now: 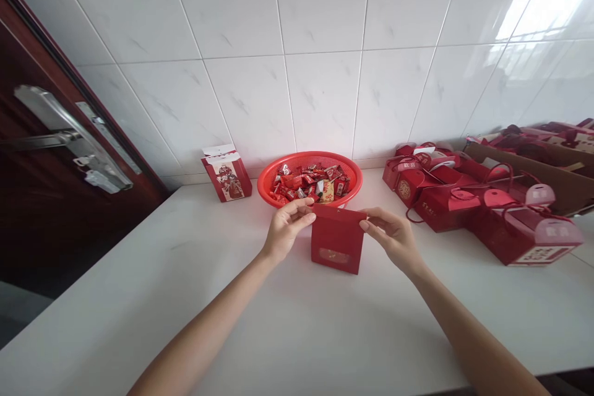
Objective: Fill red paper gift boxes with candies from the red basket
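Note:
A red paper box (338, 235) with a small clear window low on its front stands upright on the white counter, in front of a red basket. My left hand (289, 228) pinches its upper left corner between thumb and fingers. At the upper right corner, my right hand (388, 234) pinches the same box. Several wrapped candies (309, 182) in mostly red wrappers fill the red plastic basket (263, 185) just behind the box.
Against the tiled wall at the left stands a red box (227, 176) with an open white top. Several red gift boxes (448, 204) with handles cluster at the right, beside a cardboard carton (533, 174). A dark red door (46, 198) borders the counter's left side.

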Demonstrator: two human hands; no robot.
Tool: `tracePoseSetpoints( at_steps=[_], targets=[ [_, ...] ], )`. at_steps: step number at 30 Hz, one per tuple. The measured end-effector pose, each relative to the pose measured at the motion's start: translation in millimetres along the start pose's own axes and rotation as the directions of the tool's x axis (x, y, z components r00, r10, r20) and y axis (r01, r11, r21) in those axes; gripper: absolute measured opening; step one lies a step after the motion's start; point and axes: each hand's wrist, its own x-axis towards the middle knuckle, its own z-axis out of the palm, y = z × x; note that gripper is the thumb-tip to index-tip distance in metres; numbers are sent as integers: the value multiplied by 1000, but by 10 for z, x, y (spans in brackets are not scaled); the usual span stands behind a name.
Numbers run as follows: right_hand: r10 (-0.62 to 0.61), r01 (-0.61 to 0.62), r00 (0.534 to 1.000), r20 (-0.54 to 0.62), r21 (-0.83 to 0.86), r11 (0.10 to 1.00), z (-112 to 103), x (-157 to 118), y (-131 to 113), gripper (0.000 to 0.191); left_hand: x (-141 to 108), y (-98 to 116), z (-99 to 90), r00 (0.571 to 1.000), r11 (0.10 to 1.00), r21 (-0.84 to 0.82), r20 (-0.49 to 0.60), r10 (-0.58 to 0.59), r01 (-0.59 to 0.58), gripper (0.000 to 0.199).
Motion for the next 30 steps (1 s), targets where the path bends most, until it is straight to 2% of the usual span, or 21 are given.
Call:
tracePoseSetpoints(
  at_steps=[9, 14, 21, 27, 30],
  targets=[
    [-61, 59, 998, -10, -88, 994, -10, -9, -8, 21, 20, -5, -2, 1000, 991, 133, -18, -12, 14, 47],
    [-105, 101, 994, -32, -121, 987, 13, -6, 9, 19, 11, -18, 15, 996, 975, 209, -47, 81, -69, 37],
    [-241, 200, 958, -155, -242, 950, 127, -44, 46, 22, -26, -42, 56, 989, 975, 200, -90, 115, -95, 30],
    [-308, 238, 930, -199, -311, 920, 172, -75, 61, 27, -75, -13, 96, 985, 970, 209, -98, 145, -122, 23],
    [-341, 252, 917, -208, -361, 898, 205, -87, 77, 29, -100, -23, 126, 983, 967, 231, -123, 138, -107, 25]
  ],
)
